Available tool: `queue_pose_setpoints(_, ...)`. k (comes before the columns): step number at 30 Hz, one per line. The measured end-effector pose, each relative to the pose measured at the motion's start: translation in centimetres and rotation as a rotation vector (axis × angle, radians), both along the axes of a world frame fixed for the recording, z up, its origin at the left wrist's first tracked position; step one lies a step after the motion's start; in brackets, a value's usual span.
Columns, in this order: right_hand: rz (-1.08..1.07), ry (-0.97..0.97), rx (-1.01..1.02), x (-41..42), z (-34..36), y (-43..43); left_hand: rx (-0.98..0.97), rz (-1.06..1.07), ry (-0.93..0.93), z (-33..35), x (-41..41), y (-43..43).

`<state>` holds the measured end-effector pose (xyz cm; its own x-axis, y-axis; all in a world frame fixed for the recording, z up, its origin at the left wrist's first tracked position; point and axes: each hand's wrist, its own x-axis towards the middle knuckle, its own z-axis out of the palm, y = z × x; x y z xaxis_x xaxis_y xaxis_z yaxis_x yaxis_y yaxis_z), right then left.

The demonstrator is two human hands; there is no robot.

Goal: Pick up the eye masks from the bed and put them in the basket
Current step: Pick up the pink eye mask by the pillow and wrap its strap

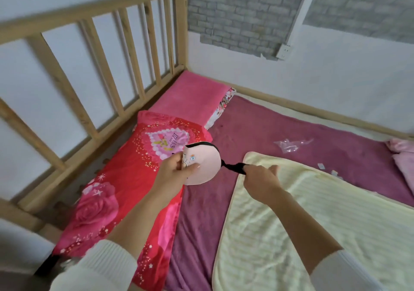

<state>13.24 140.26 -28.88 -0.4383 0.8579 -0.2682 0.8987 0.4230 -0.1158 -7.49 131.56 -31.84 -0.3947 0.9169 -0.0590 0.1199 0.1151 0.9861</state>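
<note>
Item: eye mask (205, 163), pale pink, rounded, with a small printed face and a black edge along the top. It is held in the air above the bed, over the seam between the red flowered pillow (116, 192) and the purple sheet (257, 129). No part of it is seen touching the bedding.

Left hand (177, 170): closed on the mask's near edge, thumb across the front. The other fingers are hidden behind it.

Right hand (261, 175): a pinch is kept on the black strap (234, 167), which is drawn out sideways from the mask. The remaining fingers are loosely spread.

Surroundings: a cream blanket (302, 223) is spread below the right hand; a pink pillow (192, 93) lies against the wooden headboard (94, 51); a crumpled clear plastic wrapper (289, 145) and a few small paper scraps (321, 166) lie further off on the sheet; a pink cloth (403, 156) is seen at the right edge.

Basket: not in view. Its place cannot be told.

Other masks: none can be made out on the bed.

Risks, as judged:
- The strap is held under pull. If it is let go suddenly, it may snap back and jerk the mask out of the left hand's light hold.
- A trailing strap could be caught on the basket rim, leaving the mask hanging outside.
- The wrapper or scraps could be gathered by mistake.
- Further masks could be overlooked under the blanket.
</note>
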Motion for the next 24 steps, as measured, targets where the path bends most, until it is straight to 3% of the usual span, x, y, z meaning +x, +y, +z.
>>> queue_pose_setpoints(2,0.139,0.112,-0.437,1.9,1.1,-1.2,0.016,0.047,0.071,0.6,0.9,-0.9)
queue_pose_setpoints(3,0.201,0.230,-0.713,2.6,2.1,-1.8,0.014,0.052,0.122,0.9,1.2,-1.4)
queue_pose_setpoints(5,0.266,0.542,-1.036,3.5,3.8,-3.3,0.010,0.041,0.218,1.5,1.8,-2.4)
queue_pose_setpoints(8,0.034,1.241,-1.172,2.8,5.7,-4.7,0.022,0.008,0.242,1.9,2.7,-3.8)
queue_pose_setpoints(10,-0.129,1.515,-0.874,2.0,5.4,-4.7,0.035,0.027,0.194,2.1,3.3,-4.5)
queue_pose_setpoints(12,-0.124,1.397,-0.487,1.1,4.7,-4.9,0.054,0.056,0.138,2.6,3.5,-5.3)
queue_pose_setpoints(15,-0.033,1.132,-0.286,-0.1,3.5,-5.8,0.076,0.028,0.074,3.3,3.3,-6.7)
queue_pose_setpoints(20,0.135,1.017,-0.230,-1.9,3.6,-6.7,0.037,-0.100,0.015,4.2,2.3,-9.1)
queue_pose_setpoints(24,0.160,0.942,-0.185,-2.9,4.3,-7.9,0.004,0.033,0.134,3.8,0.9,-10.5)
